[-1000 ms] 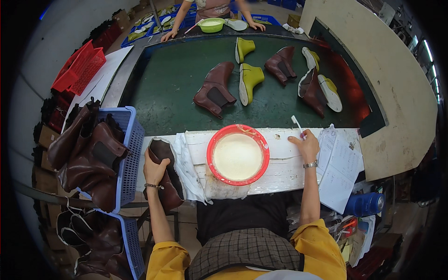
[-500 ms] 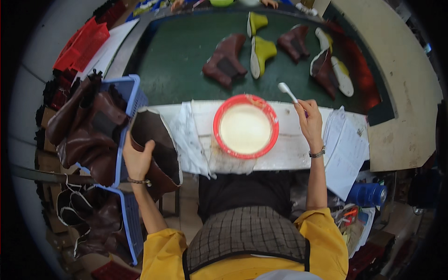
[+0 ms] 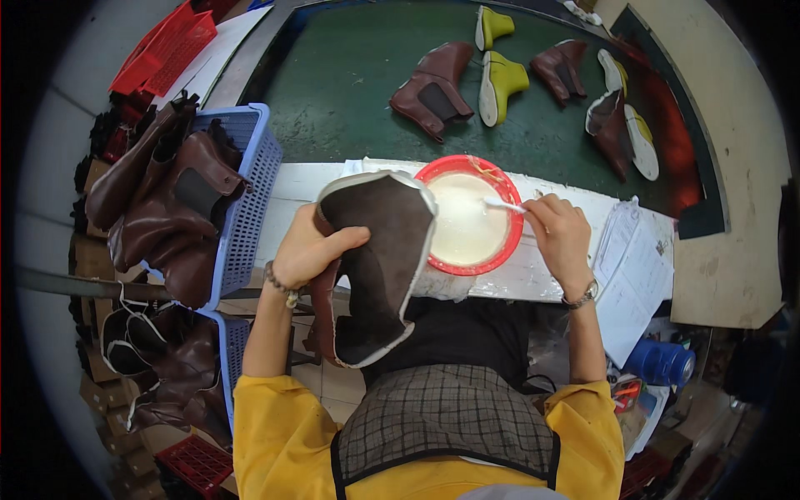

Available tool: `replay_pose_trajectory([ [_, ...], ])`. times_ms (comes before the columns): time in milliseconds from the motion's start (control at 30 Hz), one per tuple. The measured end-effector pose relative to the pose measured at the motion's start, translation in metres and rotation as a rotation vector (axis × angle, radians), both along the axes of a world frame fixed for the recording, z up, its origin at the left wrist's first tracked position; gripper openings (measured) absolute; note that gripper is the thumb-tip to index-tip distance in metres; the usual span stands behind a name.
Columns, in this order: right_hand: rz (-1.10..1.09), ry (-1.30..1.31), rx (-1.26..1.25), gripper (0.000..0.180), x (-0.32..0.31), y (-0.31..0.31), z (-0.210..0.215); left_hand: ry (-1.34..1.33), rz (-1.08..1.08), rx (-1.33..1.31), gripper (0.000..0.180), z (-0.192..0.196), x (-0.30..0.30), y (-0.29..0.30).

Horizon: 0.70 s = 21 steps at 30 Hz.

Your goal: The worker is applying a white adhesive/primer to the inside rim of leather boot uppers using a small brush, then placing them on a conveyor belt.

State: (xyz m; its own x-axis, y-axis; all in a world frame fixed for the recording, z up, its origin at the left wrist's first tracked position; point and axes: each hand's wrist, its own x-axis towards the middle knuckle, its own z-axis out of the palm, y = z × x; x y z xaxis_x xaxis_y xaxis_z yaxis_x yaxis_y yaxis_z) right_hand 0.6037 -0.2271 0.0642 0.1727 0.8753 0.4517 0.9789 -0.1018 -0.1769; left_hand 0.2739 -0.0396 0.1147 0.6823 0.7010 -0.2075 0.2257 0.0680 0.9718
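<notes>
My left hand (image 3: 312, 250) grips a brown leather boot upper (image 3: 379, 250), thumb inside, its dark lining and pale edge facing up. The upper hangs over my lap and overlaps the left rim of a red bowl (image 3: 434, 258). In the bowl lies a creamy white liquid (image 3: 462, 221). Pinched in the fingers of my right hand (image 3: 560, 237) is a white-headed brush (image 3: 502, 205), its head over or in the liquid; I cannot tell how deep.
Blue baskets (image 3: 263, 162) full of brown boot uppers stand at my left. On the green table (image 3: 350, 100) lie several brown uppers (image 3: 433, 92) and yellow-green lasts (image 3: 503, 83) with white soles. Papers (image 3: 625, 279) lie right of the bowl, above a blue jug (image 3: 662, 361).
My left hand has brought the boot upper from beside the basket to the bowl's left side, turning its lining up. My right hand has lowered the brush to the bowl.
</notes>
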Motion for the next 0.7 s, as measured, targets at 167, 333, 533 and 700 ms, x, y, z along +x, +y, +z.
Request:
replay_pose_trajectory([
  [167, 0.137, 0.647, 0.176, 0.01, -0.012, 0.011, 0.035, 0.095, -0.171, -0.085, 0.045, 0.009, 0.028, 0.004],
  [333, 0.367, 0.411, 0.187, 0.012, -0.012, 0.041, 0.041, 0.072, -0.287, 0.016, 0.038, 0.016, 0.037, 0.0],
  [533, 0.295, 0.46, 0.259, 0.01, -0.025, 0.032, 0.034, -0.135, 0.039, 0.101, 0.03, 0.03, 0.025, -0.002],
  [700, 0.324, 0.477, 0.186, 0.009, -0.044, 0.026, 0.025, -0.218, 0.195, 0.157, 0.031, 0.026, 0.018, 0.002],
])
